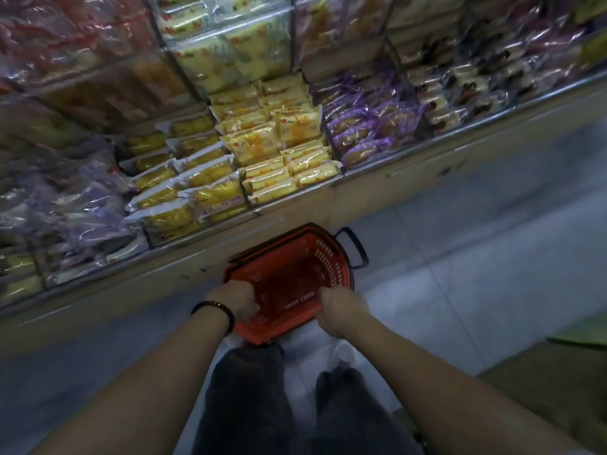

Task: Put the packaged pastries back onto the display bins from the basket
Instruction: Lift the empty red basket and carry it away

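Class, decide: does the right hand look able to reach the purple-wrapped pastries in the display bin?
Probably not yet: the right hand grips the rim of the red plastic basket; nothing else blocks the purple-wrapped pastries.

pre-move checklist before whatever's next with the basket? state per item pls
1. Left hand grips the red basket at its near rim: ok.
2. Right hand grips the same rim further along: ok.
3. Pastries left inside the basket to shelve: not ok, its inside looks empty.
4. Black handle hangs outside the far rim, away from both hands: ok.
5. Yellow packs lie inside their display bin: ok.
6. Basket resting on the floor or lifted: cannot tell.
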